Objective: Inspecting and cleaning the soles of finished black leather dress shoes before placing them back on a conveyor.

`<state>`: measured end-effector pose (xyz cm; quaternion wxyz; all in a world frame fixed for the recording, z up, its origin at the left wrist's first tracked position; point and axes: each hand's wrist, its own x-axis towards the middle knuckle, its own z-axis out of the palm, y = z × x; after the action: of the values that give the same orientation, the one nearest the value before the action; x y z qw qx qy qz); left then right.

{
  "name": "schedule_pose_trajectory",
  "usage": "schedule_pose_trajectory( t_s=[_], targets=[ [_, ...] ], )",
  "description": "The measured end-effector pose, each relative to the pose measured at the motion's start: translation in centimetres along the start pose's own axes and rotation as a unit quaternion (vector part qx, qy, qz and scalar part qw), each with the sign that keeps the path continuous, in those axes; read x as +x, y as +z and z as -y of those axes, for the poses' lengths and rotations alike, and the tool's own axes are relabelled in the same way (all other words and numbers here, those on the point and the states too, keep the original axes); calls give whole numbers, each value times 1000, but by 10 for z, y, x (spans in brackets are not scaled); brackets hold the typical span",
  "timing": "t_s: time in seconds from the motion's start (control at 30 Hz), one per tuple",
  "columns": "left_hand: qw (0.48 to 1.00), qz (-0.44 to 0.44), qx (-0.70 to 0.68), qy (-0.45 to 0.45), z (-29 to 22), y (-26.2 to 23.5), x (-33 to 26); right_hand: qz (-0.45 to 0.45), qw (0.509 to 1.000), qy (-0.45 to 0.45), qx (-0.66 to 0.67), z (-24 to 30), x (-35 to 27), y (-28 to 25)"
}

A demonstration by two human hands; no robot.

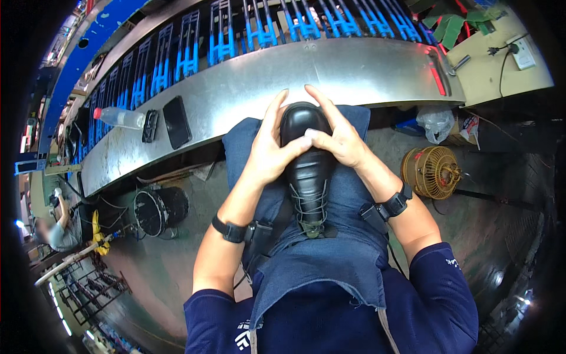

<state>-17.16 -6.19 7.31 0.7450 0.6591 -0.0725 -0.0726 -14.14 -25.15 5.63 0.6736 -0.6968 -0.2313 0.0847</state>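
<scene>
While both hands, left and right, clasped the shoe toe on my apron, I judged even thumb pressure mattered most.

Both bare forearms reach forward from the lower edge; the left hand and right hand meet, fingers curled, thumbs touching.

Curved metal bench, blue racks behind, stained concrete floor
</scene>
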Motion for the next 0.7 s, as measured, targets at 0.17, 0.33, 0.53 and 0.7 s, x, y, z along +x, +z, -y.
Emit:
schedule_pose_trajectory(
  t_s=[0.17, 0.33, 0.53, 0.7],
  targets=[
    [998, -57, 13, 16, 29, 3, 4, -23, 999, 35, 8, -16, 0, 6],
    [997, -69, -36, 27, 33, 5, 8, -26, 1000, 0, 3, -25, 6, 6],
    [993, -109, -48, 23, 35, 10, 5, -19, 999, -4, 37, -31, 8, 9],
    [992, -124, -1, 30, 32, 11, -4, -17, 999, -9, 29, -28, 5, 13]
  ],
)
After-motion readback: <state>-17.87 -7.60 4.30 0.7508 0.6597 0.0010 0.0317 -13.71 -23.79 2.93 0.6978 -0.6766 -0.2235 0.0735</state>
